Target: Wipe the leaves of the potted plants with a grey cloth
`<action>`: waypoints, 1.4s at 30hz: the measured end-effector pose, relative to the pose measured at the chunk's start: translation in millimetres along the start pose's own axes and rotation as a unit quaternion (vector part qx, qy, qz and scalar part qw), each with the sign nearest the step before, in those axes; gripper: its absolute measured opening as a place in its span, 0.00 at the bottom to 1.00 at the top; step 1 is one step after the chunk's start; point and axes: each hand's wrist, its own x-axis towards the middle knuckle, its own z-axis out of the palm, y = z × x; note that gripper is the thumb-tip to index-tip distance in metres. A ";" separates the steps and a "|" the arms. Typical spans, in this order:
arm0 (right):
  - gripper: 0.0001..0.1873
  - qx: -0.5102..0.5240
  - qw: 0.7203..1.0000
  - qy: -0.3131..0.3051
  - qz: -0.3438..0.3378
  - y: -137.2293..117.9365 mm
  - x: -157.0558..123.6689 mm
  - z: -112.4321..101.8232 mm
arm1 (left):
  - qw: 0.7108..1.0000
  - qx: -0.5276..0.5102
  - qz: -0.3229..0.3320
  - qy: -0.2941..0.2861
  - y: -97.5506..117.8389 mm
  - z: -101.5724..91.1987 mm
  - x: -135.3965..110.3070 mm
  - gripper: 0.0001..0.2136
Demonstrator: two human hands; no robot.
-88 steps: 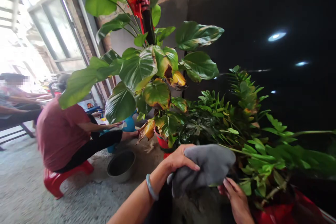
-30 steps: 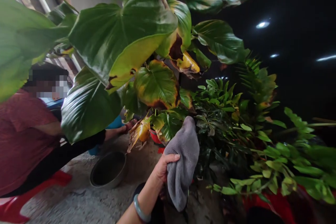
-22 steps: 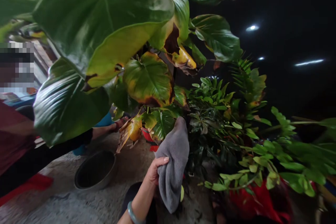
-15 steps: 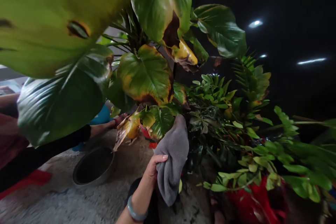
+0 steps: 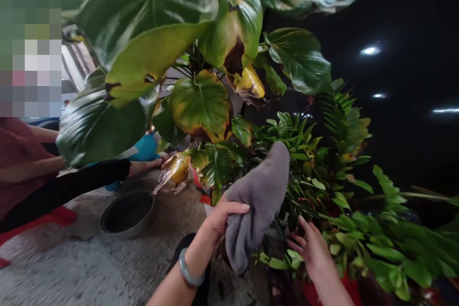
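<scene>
Left hand point(image 5: 224, 215) fingers curled tight around grey cloth point(image 5: 256, 203); right hand point(image 5: 311, 248) open, fingers point(image 5: 303, 224) spread, just beside plant point(image 5: 297, 263) leaves.

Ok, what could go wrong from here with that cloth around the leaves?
The grey cloth in the left hand could snag the dry, curled yellow leaf and tear it. The right hand, reaching into the thin-stemmed foliage, might snap a stem. The pale bangle could also catch on leaves.
</scene>
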 end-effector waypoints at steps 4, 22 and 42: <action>0.27 0.012 0.999 -0.029 0.026 3.5 -0.4 17.8 | 0.979 0.196 -0.044 -0.043 -16.1 -10.3 -15.4 0.20; 0.20 0.158 0.968 -0.175 0.090 42.7 28.7 1.9 | 0.988 0.149 0.036 -0.017 30.4 -11.7 -5.4 0.22; 0.26 0.084 0.986 -0.133 0.048 12.7 -11.7 22.1 | 0.972 0.154 0.152 0.092 19.8 32.4 -30.4 0.21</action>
